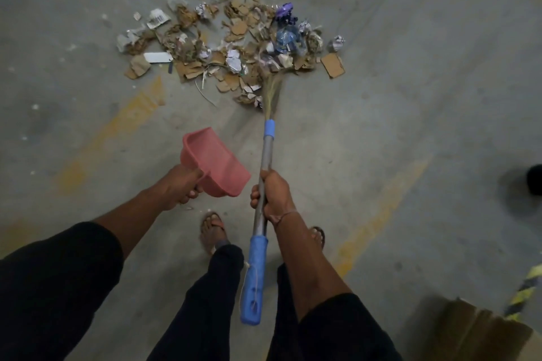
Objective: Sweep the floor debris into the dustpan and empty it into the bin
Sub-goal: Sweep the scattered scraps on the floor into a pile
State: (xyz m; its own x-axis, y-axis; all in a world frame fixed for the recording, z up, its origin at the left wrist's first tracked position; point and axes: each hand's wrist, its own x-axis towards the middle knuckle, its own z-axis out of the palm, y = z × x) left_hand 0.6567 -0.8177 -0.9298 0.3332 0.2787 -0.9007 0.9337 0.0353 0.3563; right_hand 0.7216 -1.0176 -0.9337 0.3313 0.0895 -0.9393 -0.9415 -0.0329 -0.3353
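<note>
Debris (231, 47) is lying on the floor ahead of both hands, broom (265, 155) bristles touching its near-right edge; right hand (271, 195) is gripping the shaft, left hand (180, 186) is holding the dustpan (214, 161) aloft

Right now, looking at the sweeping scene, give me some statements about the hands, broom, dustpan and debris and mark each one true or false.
1. The left hand holds the pink dustpan by its handle. True.
2. The dustpan is full of debris. False: it looks empty, and the debris pile lies on the floor.
3. The right hand grips the broom on its metal shaft. True.
4. The broom's bristles are lifted clear of the pile. False: they reach into the pile's near edge.
5. The dustpan rests flat on the floor. False: it is held up, tilted.
</note>
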